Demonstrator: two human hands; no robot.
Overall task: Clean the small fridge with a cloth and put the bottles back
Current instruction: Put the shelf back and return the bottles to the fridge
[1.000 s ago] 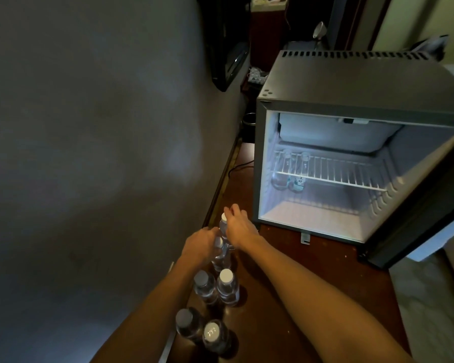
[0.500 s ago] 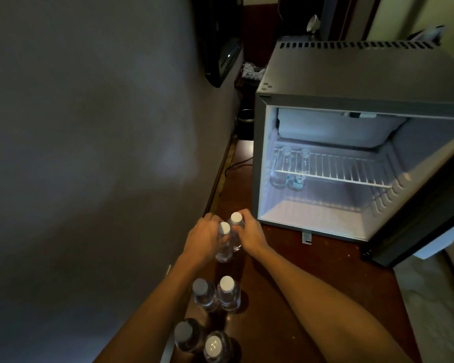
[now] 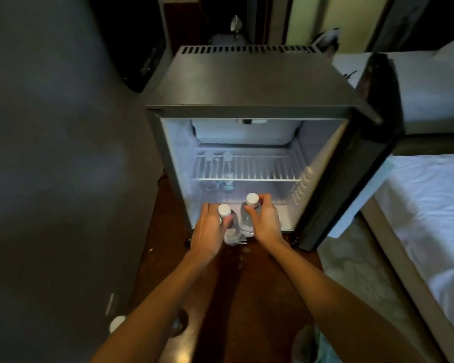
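Observation:
The small fridge (image 3: pixel 257 85) stands open in front of me, its door (image 3: pixel 351 184) swung to the right. My left hand (image 3: pixel 207 231) grips a clear water bottle (image 3: pixel 231 229) with a white cap. My right hand (image 3: pixel 266 221) grips a second such bottle (image 3: pixel 248 216). Both bottles are upright at the front edge of the fridge floor. Two more bottles (image 3: pixel 218 174) stand at the back left, behind the wire shelf (image 3: pixel 260 169). No cloth is visible.
A white bottle cap (image 3: pixel 117 323) shows at the lower left by the wall (image 3: pixel 50 179), beside my left forearm. A bed with white sheets (image 3: pixel 430 205) lies to the right. The fridge sits on a dark wooden surface (image 3: pixel 236 284).
Both hands lifted a bottle each from the group on the wooden surface and carried them forward to the fridge opening. My view has swung to face the fridge.

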